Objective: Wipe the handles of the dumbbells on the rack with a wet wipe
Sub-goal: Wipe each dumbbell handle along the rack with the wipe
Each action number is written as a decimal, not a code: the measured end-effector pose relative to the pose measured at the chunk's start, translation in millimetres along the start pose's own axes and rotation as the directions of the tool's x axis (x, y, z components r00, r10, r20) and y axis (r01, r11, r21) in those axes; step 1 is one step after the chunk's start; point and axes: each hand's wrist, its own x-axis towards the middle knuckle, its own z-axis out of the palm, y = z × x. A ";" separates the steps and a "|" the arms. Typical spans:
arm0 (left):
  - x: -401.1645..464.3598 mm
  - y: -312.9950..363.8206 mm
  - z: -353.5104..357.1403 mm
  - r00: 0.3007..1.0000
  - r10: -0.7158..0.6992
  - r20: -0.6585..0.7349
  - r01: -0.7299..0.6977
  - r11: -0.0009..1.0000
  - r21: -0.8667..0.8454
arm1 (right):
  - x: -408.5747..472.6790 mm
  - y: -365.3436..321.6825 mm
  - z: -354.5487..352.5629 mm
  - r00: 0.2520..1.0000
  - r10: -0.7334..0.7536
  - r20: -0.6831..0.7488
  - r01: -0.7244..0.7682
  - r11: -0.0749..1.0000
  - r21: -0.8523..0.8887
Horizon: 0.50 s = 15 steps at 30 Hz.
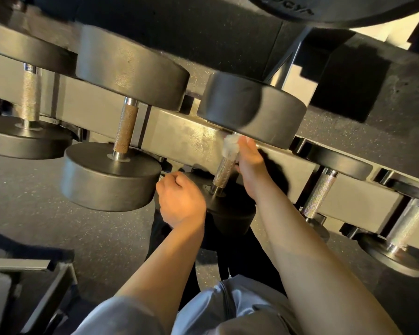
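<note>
Your right grip (248, 160) pinches the wet wipe (230, 146) around the handle (224, 170) top to scrub it, while your left grip (179, 199), curled on nothing visible, steadies beside the dumbbell head (230, 213) below.

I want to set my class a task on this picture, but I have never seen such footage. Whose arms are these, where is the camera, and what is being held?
The camera sits on a person's head and looks down along their two bare arms. Ahead is a rack of dumbbells. The right hand holds a white wipe around the top end of one dumbbell's handle, just below its far weight. The left hand is curled beside that dumbbell's near weight; whether it holds anything cannot be seen. The handle to the left looks rusty brown.
</note>
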 end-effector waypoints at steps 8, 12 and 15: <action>-0.8 -0.5 -2.3 0.999 0.024 0.035 -0.024 1.000 -0.012 | -19.2 19.5 1.1 0.985 0.129 0.112 -0.023 0.753 -0.658; -0.5 -0.4 -2.7 0.999 0.023 0.044 -0.023 1.000 0.004 | -18.5 16.6 2.0 0.966 0.236 0.108 -0.087 0.686 -0.722; 0.8 -1.2 -1.9 0.999 0.020 0.045 -0.021 1.000 0.013 | -23.0 28.5 3.5 0.953 0.276 0.120 -0.095 0.656 -0.749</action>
